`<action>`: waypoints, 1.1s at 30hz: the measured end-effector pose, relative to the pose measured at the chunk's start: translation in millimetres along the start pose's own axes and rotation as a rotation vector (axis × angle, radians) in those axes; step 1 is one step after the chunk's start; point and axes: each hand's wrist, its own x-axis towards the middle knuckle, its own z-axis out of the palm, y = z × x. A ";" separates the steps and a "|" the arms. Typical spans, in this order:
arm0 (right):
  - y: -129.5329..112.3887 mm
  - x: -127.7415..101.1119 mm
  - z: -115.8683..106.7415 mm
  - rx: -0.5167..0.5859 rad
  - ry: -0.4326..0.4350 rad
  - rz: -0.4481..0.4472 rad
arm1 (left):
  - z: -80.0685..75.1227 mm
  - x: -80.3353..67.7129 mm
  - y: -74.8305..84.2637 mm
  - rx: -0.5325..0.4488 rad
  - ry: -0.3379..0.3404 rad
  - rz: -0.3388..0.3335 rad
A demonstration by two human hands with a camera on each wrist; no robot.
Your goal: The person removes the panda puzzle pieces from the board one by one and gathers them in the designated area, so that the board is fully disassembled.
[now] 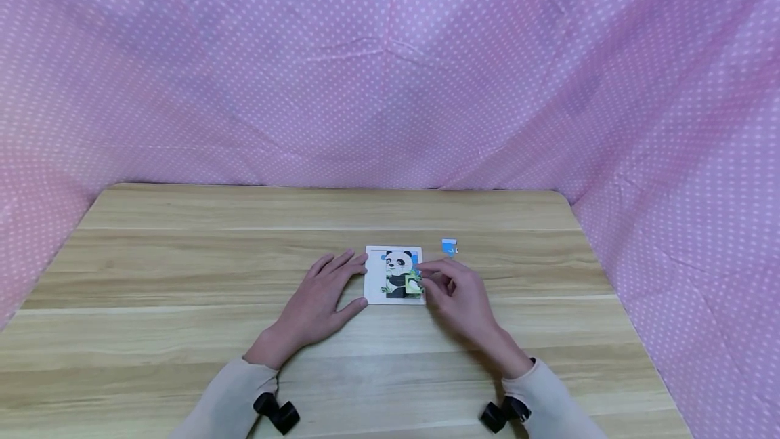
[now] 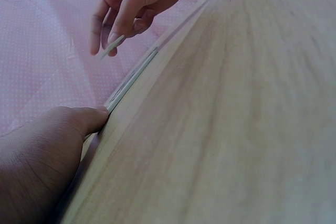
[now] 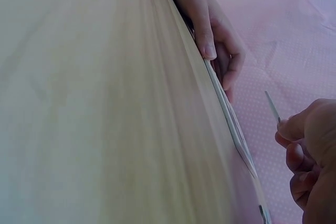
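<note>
1. Pink dotted cloth [image 1: 244, 73] is hanging around a pale wooden table [image 1: 183, 330] on three sides.
2. Near the table's middle a square puzzle board [image 1: 393, 275] is lying flat, showing a black-and-white panda on a white ground, with some blue at its top right.
3. Over the board's lower right part a green puzzle piece [image 1: 413, 283] is being held tilted, its far edge lifted clear of the board, as the wrist views show.
4. Pinching that piece between thumb and fingertips is the right hand [image 1: 458, 297], the other fingers curling loosely.
5. Resting flat with fingers spread is the left hand [image 1: 321, 298], thumb touching the board's left edge.
6. Lying alone beyond the right hand is a blue puzzle piece [image 1: 449, 247].
</note>
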 end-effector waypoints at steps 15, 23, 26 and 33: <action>13.7 -16.4 -21.4 -0.043 0.041 0.001 | 1.0 0.5 1.2 0.014 -0.007 -0.013; 21.2 -27.0 -29.6 -0.068 0.051 0.020 | -1.2 -0.3 1.9 0.007 -0.025 -0.027; 24.4 -30.1 -32.3 -0.069 0.053 0.032 | -0.8 -0.5 1.5 0.007 -0.021 -0.027; 33.2 -36.8 -36.9 -0.085 0.068 0.025 | 0.1 -0.4 1.2 0.006 -0.017 -0.025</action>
